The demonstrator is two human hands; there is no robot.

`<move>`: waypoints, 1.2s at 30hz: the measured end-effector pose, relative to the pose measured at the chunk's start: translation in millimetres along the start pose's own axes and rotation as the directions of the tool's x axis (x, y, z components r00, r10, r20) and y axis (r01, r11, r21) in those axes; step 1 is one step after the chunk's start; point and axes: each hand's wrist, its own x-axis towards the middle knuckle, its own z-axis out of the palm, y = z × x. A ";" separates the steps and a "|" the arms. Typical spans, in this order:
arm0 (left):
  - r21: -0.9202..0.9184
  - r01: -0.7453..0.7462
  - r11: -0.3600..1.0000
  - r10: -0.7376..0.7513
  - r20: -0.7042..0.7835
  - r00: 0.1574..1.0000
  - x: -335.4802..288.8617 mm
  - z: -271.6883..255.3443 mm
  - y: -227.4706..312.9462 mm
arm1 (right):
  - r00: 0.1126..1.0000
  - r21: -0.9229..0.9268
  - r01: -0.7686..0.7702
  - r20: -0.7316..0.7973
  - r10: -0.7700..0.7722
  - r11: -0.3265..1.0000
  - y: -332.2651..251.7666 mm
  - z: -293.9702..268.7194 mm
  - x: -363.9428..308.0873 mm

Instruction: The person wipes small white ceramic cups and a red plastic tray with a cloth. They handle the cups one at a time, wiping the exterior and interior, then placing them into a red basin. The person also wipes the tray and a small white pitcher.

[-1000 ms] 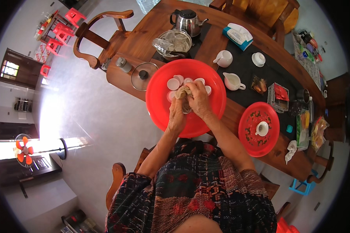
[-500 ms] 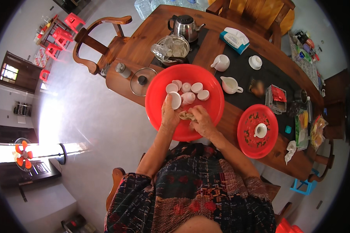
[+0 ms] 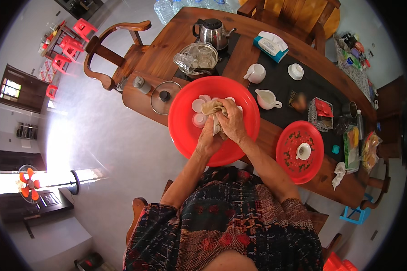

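Over a large red basin point(image 3: 182, 135), my left hand point(image 3: 210, 141) is closed around a small white cup point(image 3: 216, 125), which the fingers and cloth partly cover. My right hand point(image 3: 232, 121) grips a crumpled beige cloth point(image 3: 211, 107) and presses against that cup. Several more small white cups point(image 3: 197, 105) lie in the basin, some of them hidden behind my hands and the cloth.
Right of the basin is a red tray point(image 3: 282, 165) with a white cup point(image 3: 303, 151). Behind stand a white pitcher point(image 3: 267, 100), a steel kettle point(image 3: 214, 36), a pot of glasses point(image 3: 199, 58) and a tissue pack point(image 3: 271, 46). A glass lid point(image 3: 160, 103) lies left.
My right hand has risen with the cloth onto the cup in my left hand. The left hand has shifted slightly right and tilted the cup.
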 end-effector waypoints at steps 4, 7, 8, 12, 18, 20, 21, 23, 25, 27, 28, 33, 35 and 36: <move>-0.095 -0.050 0.994 0.048 -0.023 0.999 7.9 -9.8 -1.2 | 0.993 -0.100 0.106 -0.038 -0.110 0.989 -12.3 4.0 -21.9; -0.133 -0.028 0.991 0.040 0.089 0.995 17.6 -40.3 2.9 | 0.986 -0.148 0.168 0.036 -0.165 0.974 -14.5 6.1 -45.1; -0.124 -0.036 0.992 0.060 0.195 0.979 20.2 -44.5 8.5 | 0.982 -0.164 0.182 0.074 -0.172 0.970 -14.8 4.8 -51.7; -0.093 -0.076 0.993 0.063 -0.134 0.989 19.2 -30.2 6.7 | 0.962 -0.407 0.252 0.207 -0.180 0.878 10.7 -5.6 -62.9; 0.406 -0.410 0.817 0.505 -0.160 0.848 12.2 -12.4 8.8 | 0.964 -0.536 0.104 0.263 0.049 0.838 -19.8 -36.4 -39.9; 0.518 -0.429 0.740 0.541 -0.078 0.838 13.0 -15.7 8.3 | 0.920 -0.149 -0.235 0.283 0.269 0.960 -24.4 -41.0 -29.2; 0.543 -0.457 0.704 0.582 -0.071 0.810 12.7 -13.7 4.7 | 0.947 -0.164 -0.173 0.243 0.210 0.971 -32.1 -38.9 -26.9; 0.606 -0.463 0.647 0.594 -0.019 0.804 14.6 -12.9 0.3 | 0.964 -0.163 -0.122 0.214 0.156 0.979 -24.4 -28.3 -26.6; 0.670 -0.456 0.585 0.586 0.040 0.810 15.3 -16.2 0.4 | 0.995 -0.272 0.039 0.100 -0.012 0.961 -11.3 -16.5 -31.4; 0.513 -0.487 0.706 0.510 0.107 0.853 10.2 -6.7 1.0 | 0.962 -0.435 0.258 0.027 -0.273 0.863 -3.1 -16.6 -34.5; 0.294 -0.469 0.833 0.442 0.157 0.883 3.9 7.1 1.9 | 0.926 -0.484 0.342 0.031 -0.375 0.805 -0.4 -24.1 -35.4; 0.552 -0.370 0.748 0.361 0.130 0.924 1.8 1.9 8.6 | 0.862 -0.625 0.399 0.007 -0.507 0.671 2.8 -70.0 -48.1; 0.745 -0.276 0.607 0.366 0.045 0.929 3.3 -2.6 10.2 | 0.888 -0.656 0.228 -0.163 -0.430 0.719 7.4 -92.5 -59.9; 0.787 -0.276 0.552 0.358 0.075 0.931 4.1 -4.5 8.6 | 0.897 -0.637 0.106 -0.271 -0.350 0.763 21.4 -104.3 -68.9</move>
